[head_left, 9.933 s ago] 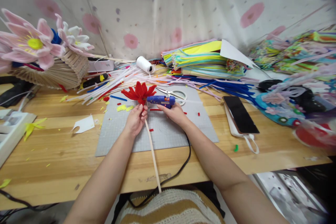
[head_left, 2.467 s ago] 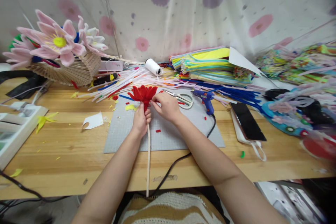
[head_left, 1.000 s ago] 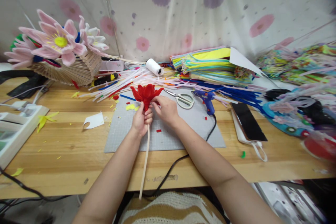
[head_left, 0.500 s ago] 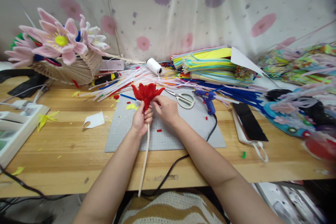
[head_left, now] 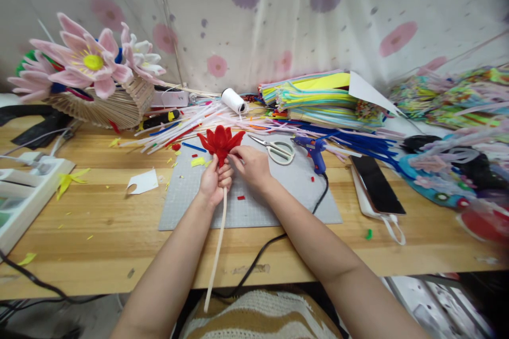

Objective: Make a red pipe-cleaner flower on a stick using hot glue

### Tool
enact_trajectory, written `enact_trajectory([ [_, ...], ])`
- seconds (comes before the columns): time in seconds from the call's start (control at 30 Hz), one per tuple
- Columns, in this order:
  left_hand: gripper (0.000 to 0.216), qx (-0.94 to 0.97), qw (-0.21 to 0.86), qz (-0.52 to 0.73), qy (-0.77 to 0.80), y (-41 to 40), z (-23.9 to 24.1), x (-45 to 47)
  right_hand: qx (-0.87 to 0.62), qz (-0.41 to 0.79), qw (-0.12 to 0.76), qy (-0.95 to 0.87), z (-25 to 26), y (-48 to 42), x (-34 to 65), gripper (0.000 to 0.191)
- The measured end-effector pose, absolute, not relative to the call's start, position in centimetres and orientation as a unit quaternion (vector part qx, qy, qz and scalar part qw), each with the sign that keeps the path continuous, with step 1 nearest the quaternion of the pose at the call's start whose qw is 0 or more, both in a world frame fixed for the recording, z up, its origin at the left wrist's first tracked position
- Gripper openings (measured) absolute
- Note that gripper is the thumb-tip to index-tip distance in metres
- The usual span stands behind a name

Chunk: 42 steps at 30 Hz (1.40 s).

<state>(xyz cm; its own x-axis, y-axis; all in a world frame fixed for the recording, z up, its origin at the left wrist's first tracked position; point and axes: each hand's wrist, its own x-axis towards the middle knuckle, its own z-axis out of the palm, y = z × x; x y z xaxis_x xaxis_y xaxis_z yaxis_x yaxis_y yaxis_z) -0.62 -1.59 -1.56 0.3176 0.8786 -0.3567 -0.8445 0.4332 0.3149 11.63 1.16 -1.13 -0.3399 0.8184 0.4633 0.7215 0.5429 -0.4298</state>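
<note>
One red flower point(head_left: 220, 147) is held up over the grey mat point(head_left: 250, 213), near the middle of the desk point(head_left: 115, 246). From my place, I see the left hand point(head_left: 216, 184) closed around its base, and the pale stem point(head_left: 219, 238) comes out below, inclined toward the person. The right hand point(head_left: 253, 166) is narrow, its fingers bent together at the flower's right side; whether they pinch something, I cannot tell. Several petals point(head_left: 221, 135) already spread outward, so this head seems mostly formed. What is left, I cannot say. Scissors point(head_left: 268, 144) and glue gun point(head_left: 315, 152) lie unheld nearby.
</note>
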Motion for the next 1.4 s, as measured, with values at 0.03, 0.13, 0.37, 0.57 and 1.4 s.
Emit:
enact_trajectory([
  [0.03, 0.038, 0.027, 0.816, 0.528, 0.234, -1.6, -1.5, -0.7, -0.47, 0.073, 0.329, -0.815, -1.3, 1.2, 11.7, 0.017],
  [0.13, 0.034, 0.007, 0.827, 0.525, 0.199, -1.8, -1.3, -1.0, -0.469, 0.065, 0.336, -0.814, -1.8, 1.3, 12.1, 0.018],
  [0.37, 0.026, -0.018, 0.838, 0.529, 0.137, -2.3, -1.0, -1.0, -0.477, 0.06, 0.323, -0.815, -2.3, 1.3, 12.8, 0.018],
  [0.57, 0.021, -0.025, 0.84, 0.528, 0.126, -2.6, -0.8, -0.9, -0.486, 0.066, 0.31, -0.814, -2.5, 1.1, 12.4, 0.016],
  [1.4, 0.018, -0.006, 0.829, 0.535, 0.163, -3.2, -0.2, -0.6, -0.505, 0.098, 0.309, -0.8, -2.0, 0.9, 11.9, 0.018],
])
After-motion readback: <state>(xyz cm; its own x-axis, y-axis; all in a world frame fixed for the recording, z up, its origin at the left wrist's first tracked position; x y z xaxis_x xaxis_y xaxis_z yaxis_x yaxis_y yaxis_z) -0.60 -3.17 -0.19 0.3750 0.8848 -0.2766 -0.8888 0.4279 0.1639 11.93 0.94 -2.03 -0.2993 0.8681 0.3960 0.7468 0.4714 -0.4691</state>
